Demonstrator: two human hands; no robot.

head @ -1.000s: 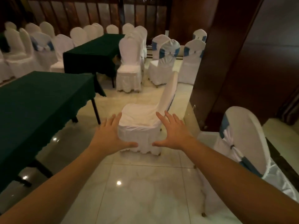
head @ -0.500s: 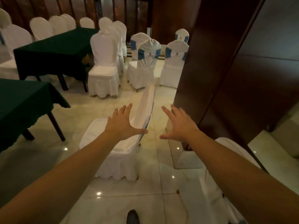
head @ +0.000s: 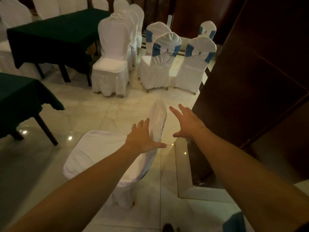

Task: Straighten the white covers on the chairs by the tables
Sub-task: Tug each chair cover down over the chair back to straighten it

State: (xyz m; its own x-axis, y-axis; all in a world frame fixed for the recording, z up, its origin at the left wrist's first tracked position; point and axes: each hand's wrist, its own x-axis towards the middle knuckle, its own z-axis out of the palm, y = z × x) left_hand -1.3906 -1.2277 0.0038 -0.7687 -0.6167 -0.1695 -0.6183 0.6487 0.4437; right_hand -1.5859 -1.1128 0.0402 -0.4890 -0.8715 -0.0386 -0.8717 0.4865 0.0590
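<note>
— Green cloth covers the near table, left of the white fabric-covered chair that stands sideways on the pale marble floor. Which step is it now?

— I judge it is the reach. The left hand hovers over the backrest of this chair, fingers straight and spread, holding nothing. Whether it touches the fabric, I cannot tell.

— And the other hand?

— The right hand is on the right of the backrest, also spread wide and empty, in front of the dark wooden pillar.

— What does the next move need?

— Probably both hands must close on the top of the backrest cover, one each side, and pull the loose fabric down evenly.
</note>
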